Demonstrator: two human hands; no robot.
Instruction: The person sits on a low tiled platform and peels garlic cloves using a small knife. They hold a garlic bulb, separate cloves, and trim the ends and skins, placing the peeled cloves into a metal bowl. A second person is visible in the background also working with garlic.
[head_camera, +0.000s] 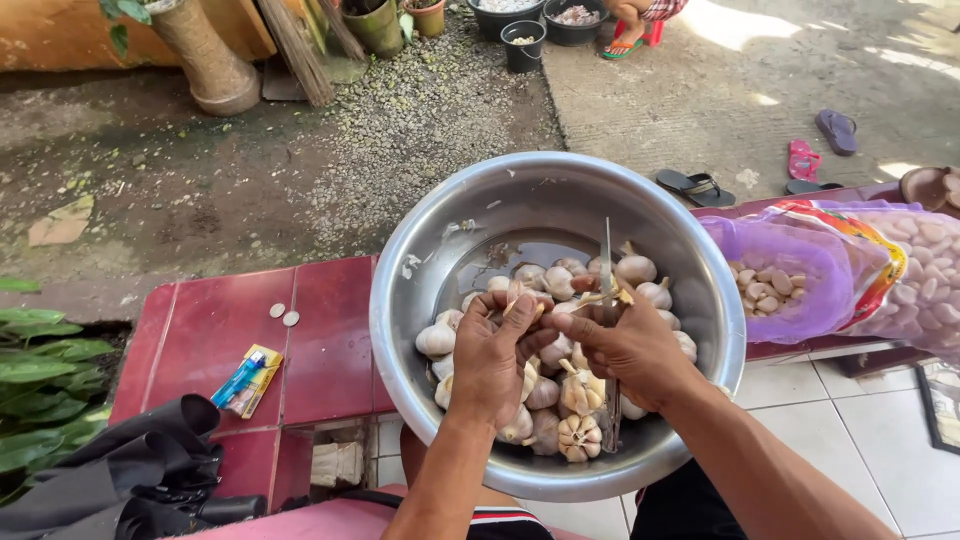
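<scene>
Two hands work mid-frame over one steel bowl (420, 300): my left hand (492, 362) pinches a garlic clove (522, 296), my right hand (628, 345) grips one knife (606, 262). Two coins (284, 315) lie left; three sandals (800, 165) upper right.

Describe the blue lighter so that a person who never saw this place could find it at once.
Start at the big steel bowl of garlic, then look left across the dark red tiled ledge. Past two small coins, the blue lighter lies slanted on a small yellow packet, above a folded black cloth. It is the only blue, slim thing on the tiles.
</scene>
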